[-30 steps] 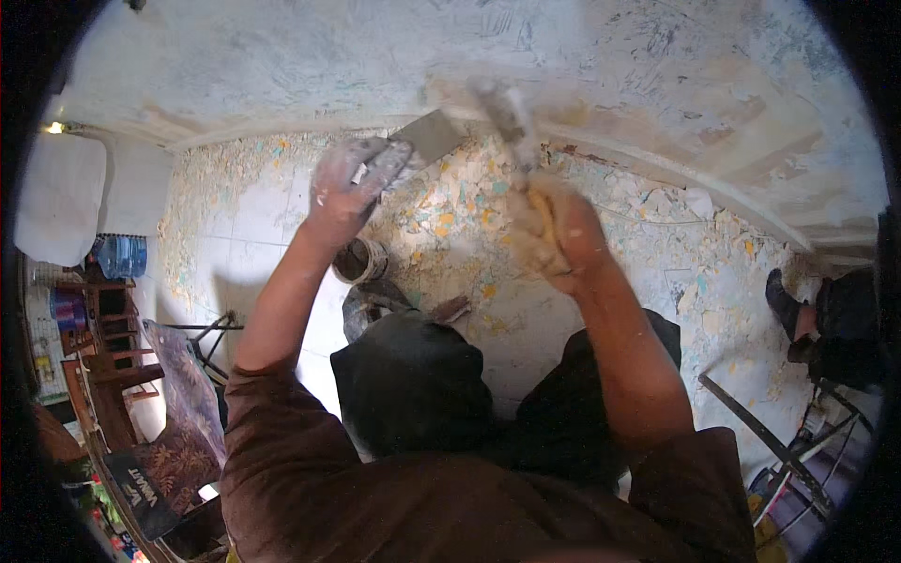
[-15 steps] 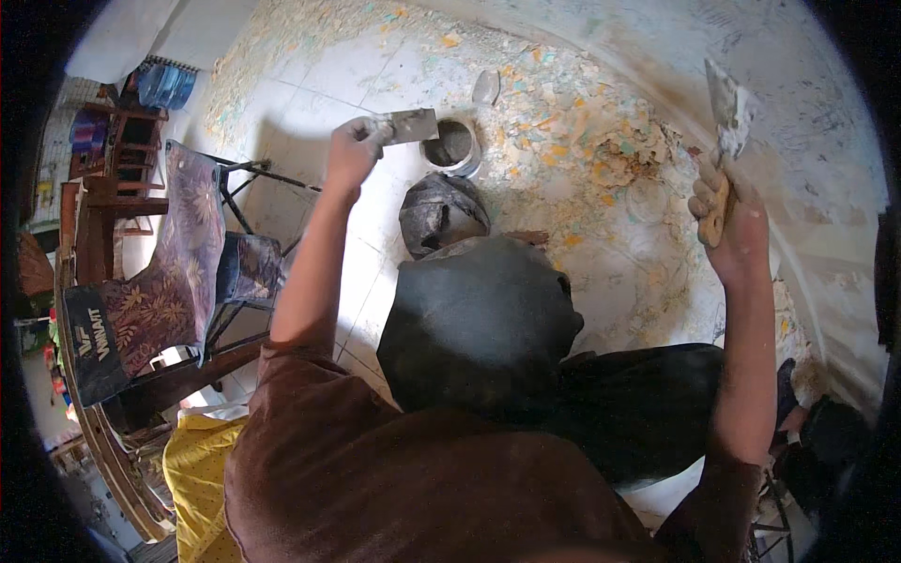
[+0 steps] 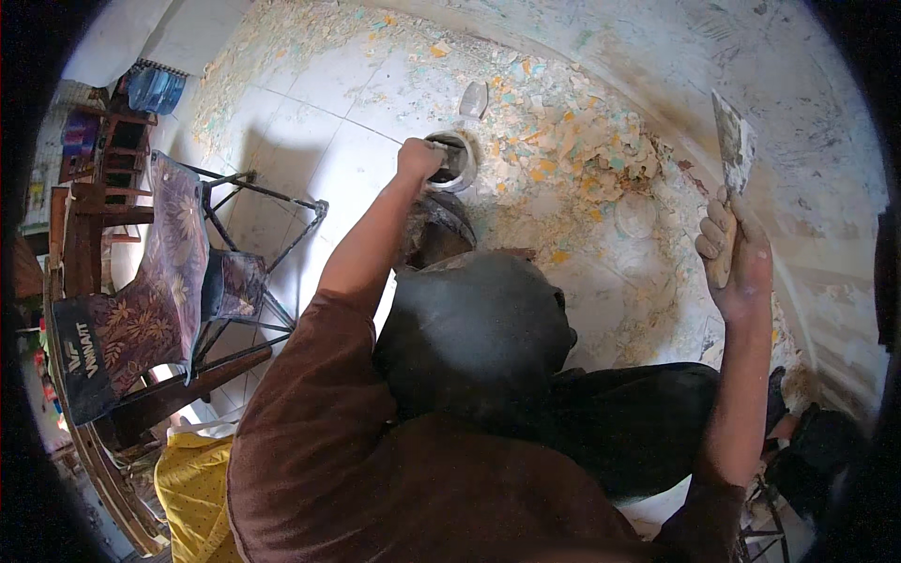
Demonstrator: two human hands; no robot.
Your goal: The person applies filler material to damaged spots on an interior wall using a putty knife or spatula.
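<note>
Head view.

Left hand [image 3: 419,161], one: fingers closed, at the bucket's near-left rim, apparently clamped on the putty knife [image 3: 451,159], one, whose grey blade shows inside the bucket's mouth; the grip itself is hidden.

Bucket [image 3: 467,167], one: upright on the floor, pale-rimmed, dark within; depth of contents not legible.

Right hand [image 3: 734,246], one: fingers wrapped round the wooden handle of the broad scraper [image 3: 737,145], one, blade raised beside the wall, smeared pale; contact with the wall cannot be told.

Wall [image 3: 798,103], one stretch: grey-white, streaked and blotched. Judged done: much of the surface appears worked over. Judged left: the patchy tan areas and the lower band look unfinished. Share completed: not determinable.

Floor [image 3: 361,98]: white tile, strewn with paint flakes [image 3: 582,155], cream, orange and turquoise, past counting, thickest near the wall's foot.

Loose pale oval piece [image 3: 474,100], one, beyond the bucket.

Floral-fabric folding chair [image 3: 178,272], one, to the left.

Blue water bottle [image 3: 153,91], one visible.

Yellow dotted cloth [image 3: 192,493], one.

Other person [image 3: 817,455], one, dark-clothed, partly seen at lower right.
</note>
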